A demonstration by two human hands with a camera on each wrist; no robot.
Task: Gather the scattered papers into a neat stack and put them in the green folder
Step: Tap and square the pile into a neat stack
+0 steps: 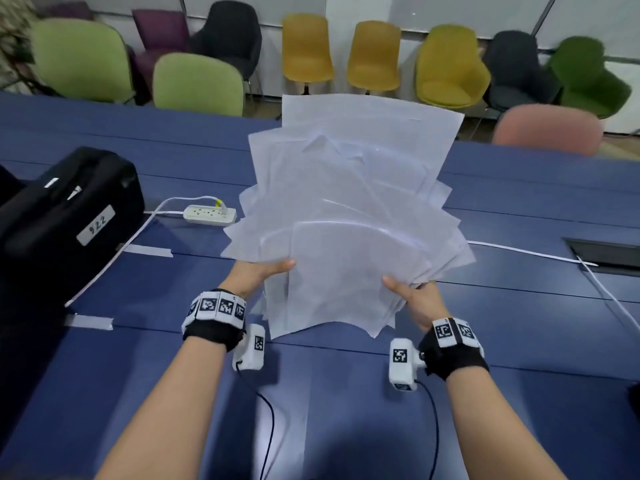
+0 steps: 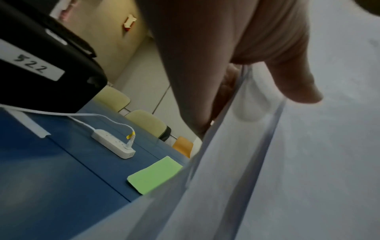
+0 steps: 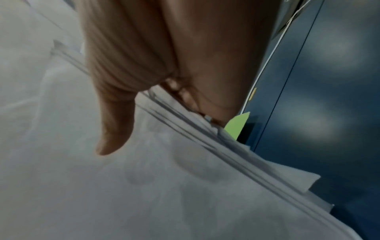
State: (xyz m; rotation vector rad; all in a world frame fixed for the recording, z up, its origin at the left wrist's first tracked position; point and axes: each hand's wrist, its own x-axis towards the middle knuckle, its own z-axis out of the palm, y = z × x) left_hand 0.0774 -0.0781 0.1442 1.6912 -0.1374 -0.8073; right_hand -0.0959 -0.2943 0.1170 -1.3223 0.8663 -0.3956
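A loose, fanned pile of several white papers point(image 1: 349, 216) is held up above the blue table point(image 1: 138, 358), its edges uneven. My left hand point(image 1: 266, 271) grips the pile's left side, thumb on top and fingers underneath. My right hand point(image 1: 412, 296) grips the right side the same way. In the left wrist view the papers point(image 2: 308, 162) fill the right side under my thumb point(image 2: 296, 81), and the green folder point(image 2: 154, 175) lies flat on the table beyond them. The right wrist view shows the papers point(image 3: 102, 186) and a sliver of the green folder point(image 3: 236, 126). In the head view the papers hide the folder.
A black case point(image 1: 62, 216) labelled 522 sits at the left. A white power strip point(image 1: 209, 214) and its cable lie behind the papers. A white cable point(image 1: 526, 254) runs to a recessed table socket point(image 1: 606, 254) at the right. Several chairs line the far side.
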